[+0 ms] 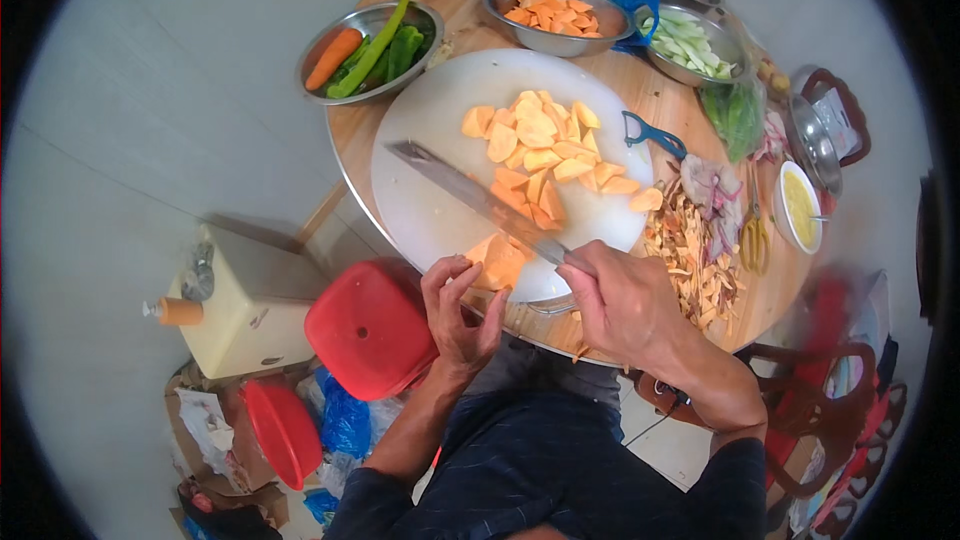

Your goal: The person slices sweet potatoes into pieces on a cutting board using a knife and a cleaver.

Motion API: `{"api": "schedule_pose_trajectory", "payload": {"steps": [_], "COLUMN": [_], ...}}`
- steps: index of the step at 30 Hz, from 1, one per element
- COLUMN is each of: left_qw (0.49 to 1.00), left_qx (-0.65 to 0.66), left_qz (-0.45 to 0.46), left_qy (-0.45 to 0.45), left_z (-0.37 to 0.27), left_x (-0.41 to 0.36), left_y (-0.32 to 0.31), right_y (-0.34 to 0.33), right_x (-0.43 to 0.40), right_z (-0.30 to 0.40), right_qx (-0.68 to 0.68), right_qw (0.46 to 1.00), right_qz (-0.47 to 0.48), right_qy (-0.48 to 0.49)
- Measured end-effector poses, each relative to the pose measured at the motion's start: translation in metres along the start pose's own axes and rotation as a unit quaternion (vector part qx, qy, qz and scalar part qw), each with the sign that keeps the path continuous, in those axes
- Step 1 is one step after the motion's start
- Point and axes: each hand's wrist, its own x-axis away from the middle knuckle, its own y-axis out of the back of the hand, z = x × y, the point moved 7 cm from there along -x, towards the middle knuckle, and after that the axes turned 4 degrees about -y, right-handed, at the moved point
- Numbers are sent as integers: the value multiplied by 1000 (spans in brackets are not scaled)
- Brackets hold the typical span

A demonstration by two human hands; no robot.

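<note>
My right hand (pixel 626 300) is closed around the handle of a large kitchen knife (pixel 465 191), its blade stretching to the upper left over the round white cutting board (pixel 420 210). At the board's near edge, my left hand (pixel 461 311) holds a chunk of peeled orange sweet potato (pixel 499 264) between thumb and fingers. The blade's lower part is beside this chunk. Beyond the knife lies a heap of cut sweet potato pieces (pixel 536 131), with darker orange pieces against the blade.
Peelings (pixel 690 255) lie right of the board, near a blue peeler (pixel 652 133) and yellow-handled scissors (pixel 754 240). Metal bowls hold vegetables (pixel 371 52), orange chunks (pixel 559 19) and pale green slices (pixel 694 45). A white bowl (pixel 799 206) holds yellow food. A red stool (pixel 367 330) stands at left.
</note>
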Motion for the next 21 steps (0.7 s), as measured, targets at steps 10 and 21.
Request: {"api": "schedule_pose_trajectory", "payload": {"steps": [10,21], "left_qw": [999,995], "left_qx": [24,16], "left_qz": [14,-50], "left_qy": [30,84], "left_z": [1,8], "left_x": [-5,-4], "left_y": [-10,-28], "right_y": [-42,-39], "right_x": [7,-2], "right_z": [-25,-38], "right_qx": [73,65], "right_qw": [987,986], "right_qz": [124,150], "right_qy": [-74,-42]}}
